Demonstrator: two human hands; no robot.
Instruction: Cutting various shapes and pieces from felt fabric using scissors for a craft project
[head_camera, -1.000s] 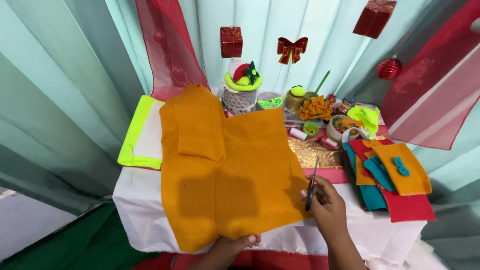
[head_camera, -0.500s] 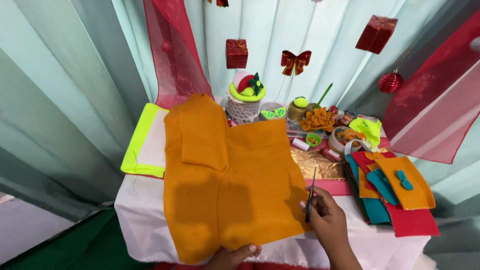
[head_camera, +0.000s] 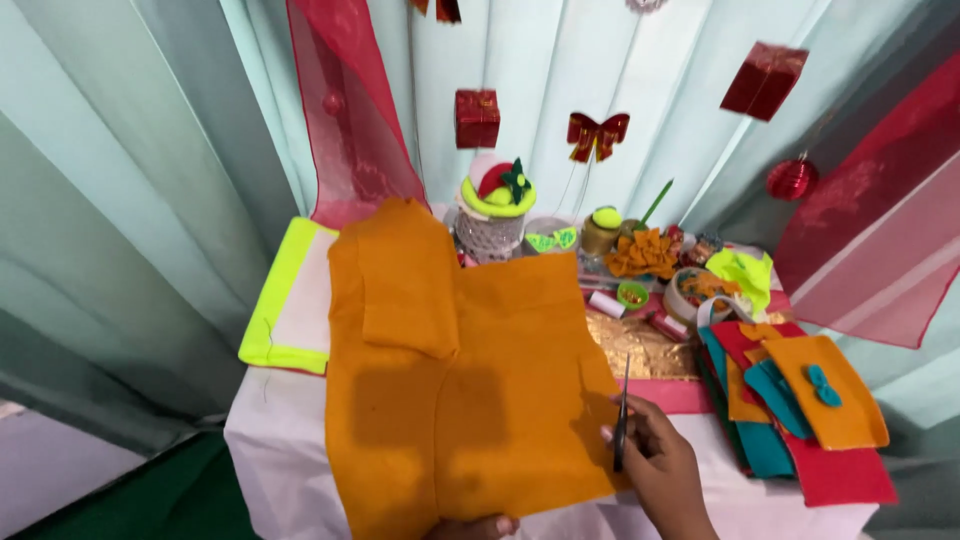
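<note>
A large sheet of orange felt (head_camera: 460, 380) is held up over a white-covered table (head_camera: 270, 450), and it is taken here as the landmark. Its bottom edge is gripped by the left hand (head_camera: 475, 526), of which only the fingertips are seen, closed on the cloth. At the felt's right edge, the right hand (head_camera: 660, 470) is closed around a pair of scissors (head_camera: 621, 420), whose thin blades are pointed upward and laid against the edge of the cloth; whether the blades are parted cannot be told. A folded flap is seen at the felt's upper left. To the left of the felt, a neon yellow sheet (head_camera: 275, 310) is laid on the table. Behind the felt's top edge, a white basket (head_camera: 488, 235) with a yellow and red ornament is stood. To the right of the felt, a stack of felt pieces (head_camera: 800, 410) in orange, teal and red is spread, and a gold glitter sheet (head_camera: 645, 345) is laid just beside the felt's right edge.
</note>
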